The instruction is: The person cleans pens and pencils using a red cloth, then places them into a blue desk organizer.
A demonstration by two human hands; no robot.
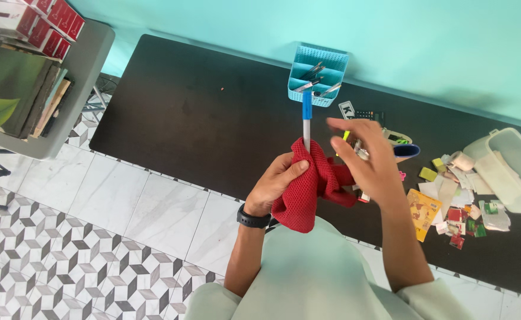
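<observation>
The left hand (275,184) has its fingers closed around a red mesh cloth (308,189), bunched about the lower shaft of a blue-capped pen (306,118) that stands upright out of it, above the near edge of the dark bench (201,118). The right hand (370,163) hovers just beside the cloth, fingers spread and holding nothing, blurred with motion. By the look of it the wiping is midway: capped end bare, lower shaft wrapped, and more pens wait in the blue basket (319,74).
</observation>
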